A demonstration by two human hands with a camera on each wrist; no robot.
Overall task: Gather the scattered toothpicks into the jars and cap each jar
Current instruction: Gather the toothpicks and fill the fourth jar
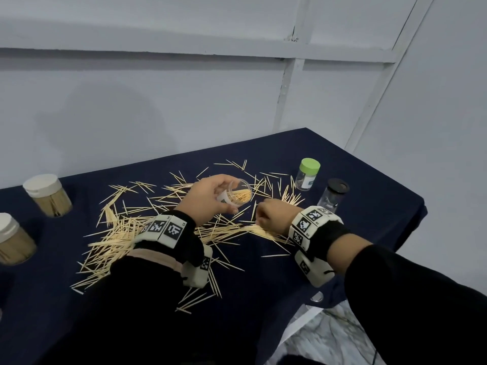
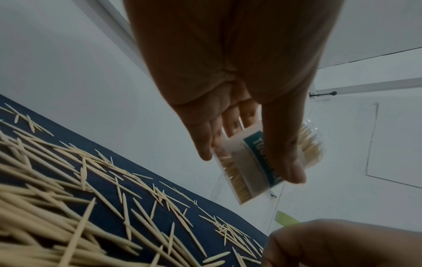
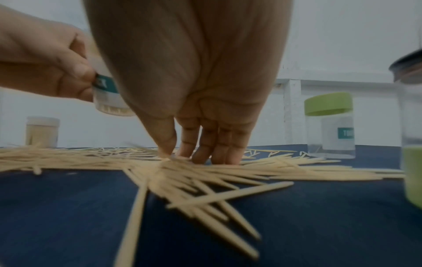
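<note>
Loose toothpicks (image 1: 147,233) lie scattered over the dark blue tablecloth (image 1: 263,285). My left hand (image 1: 210,196) grips an open clear jar (image 1: 238,196), tilted and held above the pile, with toothpicks inside. The left wrist view shows the thumb and fingers of that left hand (image 2: 239,108) wrapped around the jar (image 2: 248,171) and its teal label. Just right of the jar, my right hand (image 1: 274,214) is down on the pile. Its fingertips (image 3: 200,157) and thumb close together on a bunch of toothpicks (image 3: 205,177).
An empty green-capped jar (image 1: 307,175) and a black-capped jar (image 1: 333,194) stand at the back right. Two white-capped jars (image 1: 47,194), (image 1: 13,238) full of toothpicks stand at the left edge. The table's right edge (image 1: 411,233) drops off beyond the black-capped jar.
</note>
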